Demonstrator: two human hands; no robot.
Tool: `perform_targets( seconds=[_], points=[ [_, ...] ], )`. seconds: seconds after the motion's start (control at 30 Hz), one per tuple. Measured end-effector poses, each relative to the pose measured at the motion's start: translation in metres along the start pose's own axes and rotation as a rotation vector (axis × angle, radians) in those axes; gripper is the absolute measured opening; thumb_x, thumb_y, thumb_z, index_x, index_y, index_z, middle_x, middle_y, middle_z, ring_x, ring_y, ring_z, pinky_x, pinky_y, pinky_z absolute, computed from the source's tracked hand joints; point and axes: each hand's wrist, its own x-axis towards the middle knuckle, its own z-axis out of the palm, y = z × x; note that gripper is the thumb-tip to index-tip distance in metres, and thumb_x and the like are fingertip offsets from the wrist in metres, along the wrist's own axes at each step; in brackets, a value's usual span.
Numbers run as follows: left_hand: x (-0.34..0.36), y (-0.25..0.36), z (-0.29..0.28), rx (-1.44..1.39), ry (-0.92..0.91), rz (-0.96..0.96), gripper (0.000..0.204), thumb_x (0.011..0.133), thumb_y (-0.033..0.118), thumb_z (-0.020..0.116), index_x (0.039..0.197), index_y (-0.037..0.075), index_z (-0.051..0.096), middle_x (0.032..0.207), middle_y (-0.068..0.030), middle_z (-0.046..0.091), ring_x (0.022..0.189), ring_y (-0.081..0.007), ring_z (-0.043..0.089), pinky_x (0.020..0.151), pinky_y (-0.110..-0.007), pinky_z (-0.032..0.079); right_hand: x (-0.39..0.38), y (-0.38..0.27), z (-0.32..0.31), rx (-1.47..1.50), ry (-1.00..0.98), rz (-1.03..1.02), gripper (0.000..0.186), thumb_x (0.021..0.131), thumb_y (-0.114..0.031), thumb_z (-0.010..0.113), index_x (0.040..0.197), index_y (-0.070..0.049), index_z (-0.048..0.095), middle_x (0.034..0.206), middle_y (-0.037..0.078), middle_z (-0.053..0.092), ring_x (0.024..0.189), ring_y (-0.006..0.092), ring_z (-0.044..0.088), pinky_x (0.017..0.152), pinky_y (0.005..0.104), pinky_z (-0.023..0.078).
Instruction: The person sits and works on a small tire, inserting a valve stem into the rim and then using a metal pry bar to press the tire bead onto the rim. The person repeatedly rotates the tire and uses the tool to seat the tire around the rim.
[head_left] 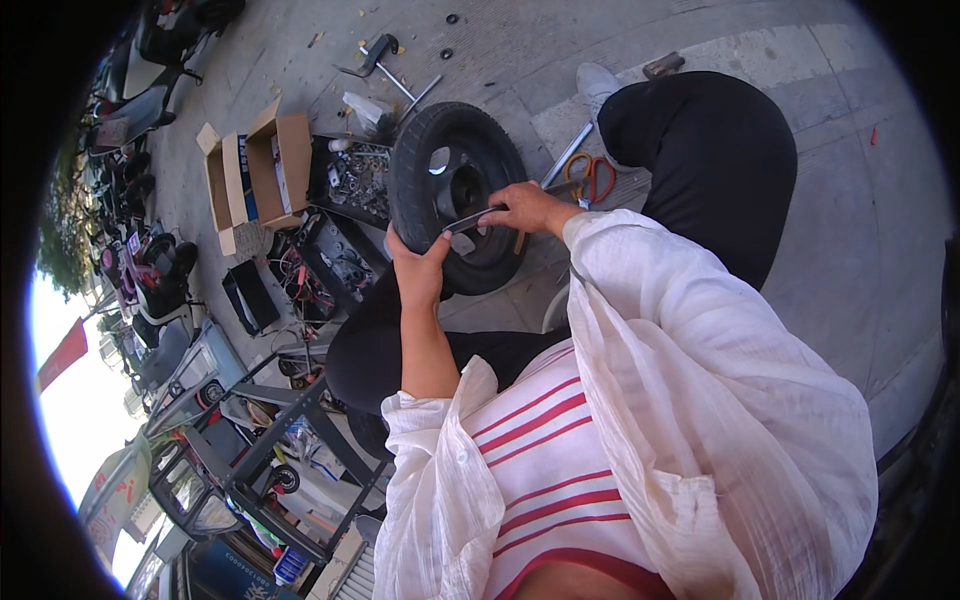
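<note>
A small black scooter-type wheel stands between my legs, its tyre (408, 165) around a dark rim with a hub (466, 186) in the middle. My left hand (416, 265) is closed around the tyre's near left side, fingers hidden behind it and thumb on the rim side. That thumb is at the tip of a flat metal tyre lever (468, 222). My right hand (525, 209) grips the lever's other end, which lies slantwise across the wheel's near face. Whether the lever's tip sits under the tyre's edge, I cannot tell.
Scissors with orange and red handles (603, 180) and a metal rod (568, 153) lie right of the wheel. Left are a tray of small metal parts (355, 180), open cardboard boxes (283, 165) and a black bin (250, 298). A metal-framed cart (300, 420) stands lower left; parked scooters (150, 260) line the far left.
</note>
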Motion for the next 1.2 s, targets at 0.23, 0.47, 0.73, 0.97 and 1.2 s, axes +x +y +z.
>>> perform_targets(
  seconds=[0.23, 0.47, 0.73, 0.97, 1.2],
  points=[
    [-0.003, -0.001, 0.001, -0.004, 0.024, 0.023, 0.081, 0.074, 0.004, 0.076, 0.141, -0.002, 0.031, 0.129, -0.0172, 0.048, 0.118, -0.0243, 0.049, 0.100, -0.031, 0.038, -0.003, -0.002, -0.007, -0.041, -0.017, -0.038, 0.047, 0.086, -0.056, 0.061, 0.088, -0.010, 0.071, 0.083, 0.014, 0.067, 0.087, 0.0358, 0.063, 0.087, 0.0461, 0.039],
    [-0.003, -0.006, 0.000, 0.100, 0.030, 0.039, 0.085, 0.074, 0.011, 0.078, 0.143, -0.004, 0.029, 0.134, -0.0207, 0.046, 0.123, -0.0270, 0.047, 0.103, -0.033, 0.036, -0.007, -0.001, -0.012, -0.072, -0.113, -0.008, 0.046, 0.087, -0.055, 0.057, 0.099, -0.013, 0.071, 0.094, 0.012, 0.070, 0.095, 0.0342, 0.064, 0.089, 0.0466, 0.038],
    [-0.006, -0.011, 0.002, 0.211, 0.053, 0.115, 0.088, 0.071, 0.016, 0.080, 0.141, -0.006, 0.030, 0.132, -0.0238, 0.046, 0.123, -0.0316, 0.047, 0.104, -0.037, 0.035, -0.008, -0.014, 0.010, 0.106, -0.108, -0.062, 0.032, 0.091, -0.041, 0.056, 0.104, -0.013, 0.066, 0.097, 0.014, 0.068, 0.098, 0.0347, 0.063, 0.087, 0.0444, 0.042],
    [-0.009, -0.006, 0.012, 0.248, 0.053, 0.178, 0.089, 0.070, 0.017, 0.080, 0.140, -0.007, 0.031, 0.132, -0.0259, 0.046, 0.124, -0.0350, 0.046, 0.105, -0.039, 0.034, -0.004, -0.022, 0.006, 0.077, -0.108, 0.010, 0.044, 0.080, -0.046, 0.058, 0.107, -0.013, 0.069, 0.104, 0.017, 0.068, 0.105, 0.0368, 0.061, 0.093, 0.0459, 0.041],
    [-0.015, -0.005, 0.015, 0.326, 0.068, 0.209, 0.090, 0.069, 0.017, 0.080, 0.140, -0.007, 0.031, 0.133, -0.0272, 0.044, 0.126, -0.0376, 0.043, 0.106, -0.042, 0.032, -0.012, -0.033, -0.011, 0.249, -0.233, 0.173, 0.040, 0.072, -0.041, 0.065, 0.097, -0.011, 0.071, 0.097, 0.018, 0.069, 0.098, 0.0366, 0.064, 0.089, 0.0424, 0.046]
  ],
)
